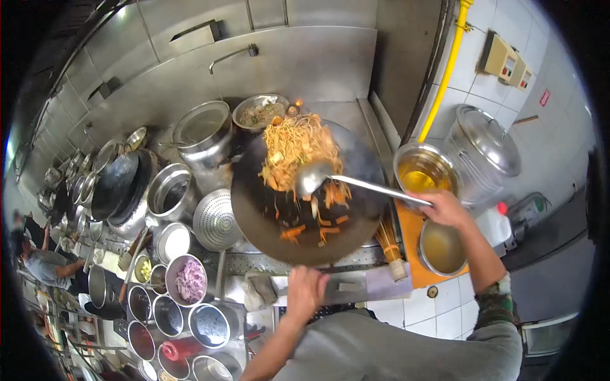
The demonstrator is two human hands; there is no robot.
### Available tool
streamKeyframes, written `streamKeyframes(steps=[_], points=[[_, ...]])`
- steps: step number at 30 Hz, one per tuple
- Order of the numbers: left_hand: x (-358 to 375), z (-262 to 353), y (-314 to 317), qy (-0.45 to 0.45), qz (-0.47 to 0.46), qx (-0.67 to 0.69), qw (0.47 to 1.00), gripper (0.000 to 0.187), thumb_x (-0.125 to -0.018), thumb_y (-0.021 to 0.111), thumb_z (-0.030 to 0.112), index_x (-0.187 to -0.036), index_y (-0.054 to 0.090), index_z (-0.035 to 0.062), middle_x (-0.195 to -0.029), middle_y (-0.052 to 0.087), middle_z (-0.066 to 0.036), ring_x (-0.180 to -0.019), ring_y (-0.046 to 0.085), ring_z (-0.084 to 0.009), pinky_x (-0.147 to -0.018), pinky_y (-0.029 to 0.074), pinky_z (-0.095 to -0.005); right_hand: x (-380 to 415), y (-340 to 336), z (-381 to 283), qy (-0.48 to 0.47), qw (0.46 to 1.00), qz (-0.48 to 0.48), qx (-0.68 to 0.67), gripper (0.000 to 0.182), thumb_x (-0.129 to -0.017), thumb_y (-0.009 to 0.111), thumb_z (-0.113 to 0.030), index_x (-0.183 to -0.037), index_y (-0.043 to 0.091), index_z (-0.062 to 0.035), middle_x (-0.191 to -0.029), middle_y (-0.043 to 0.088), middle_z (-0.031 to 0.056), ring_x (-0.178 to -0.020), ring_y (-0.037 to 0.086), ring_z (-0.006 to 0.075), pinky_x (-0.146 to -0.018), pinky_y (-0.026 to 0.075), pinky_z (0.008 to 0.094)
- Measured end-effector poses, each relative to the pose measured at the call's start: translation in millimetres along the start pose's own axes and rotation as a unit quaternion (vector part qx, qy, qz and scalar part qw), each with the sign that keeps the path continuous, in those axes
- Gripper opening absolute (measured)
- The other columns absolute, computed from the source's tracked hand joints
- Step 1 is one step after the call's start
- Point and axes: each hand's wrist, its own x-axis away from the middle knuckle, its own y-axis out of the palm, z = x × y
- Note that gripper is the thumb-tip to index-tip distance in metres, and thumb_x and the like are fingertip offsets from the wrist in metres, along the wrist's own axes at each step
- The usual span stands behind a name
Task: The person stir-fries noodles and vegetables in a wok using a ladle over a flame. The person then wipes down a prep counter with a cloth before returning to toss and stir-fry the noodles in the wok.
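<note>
My right hand (447,209) is wrapped round the handle of a metal ladle (311,178), whose bowl hangs over the wok among the noodles. My left hand (305,293) is closed at the near edge of the large dark wok (254,209); its fingers are curled at the rim, and the exact grip is partly hidden. A mass of fried noodles (298,146) rises at the wok's far side. Carrot strips (325,230) and other pieces lie or fly over the nearer part.
Right of the wok are a pot of yellow oil (422,174), a pot of cloudy liquid (443,247) and a bamboo brush (389,244). To the left are a perforated strainer (217,219), a bowl of sliced onion (189,281) and several pots. Another person (51,263) stands far left.
</note>
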Motion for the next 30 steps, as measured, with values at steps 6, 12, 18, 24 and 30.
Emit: streamKeyframes(steps=[6, 12, 18, 24, 30], points=[[-88.9, 6.8, -20.2, -0.007, 0.075, -0.020, 0.997, 0.019, -0.083, 0.073, 0.015, -0.092, 0.059, 0.0047, -0.092, 0.054, -0.014, -0.090, 0.052, -0.0367, -0.077, 0.042, -0.0466, -18.0, -14.8, 4.8, 0.084, 0.958, -0.138, -0.236, 0.060, -0.086, 0.064, 0.002, -0.140, 0.057, -0.0233, -0.117, 0.070, 0.0121, -0.097, 0.069, 0.0255, -0.089, 0.053, 0.0340], [-9.5, -20.2, 6.5, -0.025, 0.009, -0.021, 0.999, 0.016, -0.083, 0.072, 0.012, -0.091, 0.060, 0.0048, -0.095, 0.054, -0.018, -0.092, 0.053, -0.0398, -0.080, 0.043, -0.0484, -5.3, 4.1, -29.0, 0.005, 0.995, 0.052, 0.084, 0.056, -0.086, 0.064, -0.006, -0.137, 0.059, -0.0280, -0.108, 0.070, 0.0160, -0.091, 0.067, 0.0358, -0.085, 0.054, 0.0384], [-88.2, 20.6, -44.6, -0.011, 0.083, 0.007, 0.996, 0.018, -0.083, 0.072, 0.010, -0.094, 0.061, 0.0014, -0.093, 0.056, -0.017, -0.092, 0.052, -0.0380, -0.081, 0.041, -0.0474, -3.3, -19.2, 7.7, 0.030, 0.968, -0.078, -0.235, 0.057, -0.086, 0.068, -0.009, -0.139, 0.058, -0.0267, -0.112, 0.072, 0.0123, -0.094, 0.069, 0.0246, -0.086, 0.053, 0.0328], [-32.8, -28.3, 10.7, -0.048, 0.014, -0.036, 0.998, 0.019, -0.083, 0.073, 0.012, -0.094, 0.062, 0.0026, -0.095, 0.056, -0.016, -0.095, 0.053, -0.0363, -0.081, 0.044, -0.0459, -14.2, 3.0, -47.8, 0.099, 0.994, -0.014, 0.054, 0.056, -0.085, 0.069, -0.013, -0.137, 0.059, -0.0311, -0.116, 0.069, 0.0149, -0.097, 0.068, 0.0310, -0.089, 0.053, 0.0366], [-52.7, 3.3, -45.8, -0.026, 0.039, 0.011, 0.999, 0.019, -0.083, 0.072, 0.010, -0.092, 0.058, 0.0021, -0.097, 0.054, -0.018, -0.092, 0.050, -0.0391, -0.081, 0.042, -0.0483, 40.1, -46.7, 0.4, -0.058, 0.991, -0.016, -0.122, 0.059, -0.083, 0.072, -0.001, -0.137, 0.060, -0.0215, -0.108, 0.074, 0.0070, -0.090, 0.070, 0.0197, -0.080, 0.055, 0.0339]])
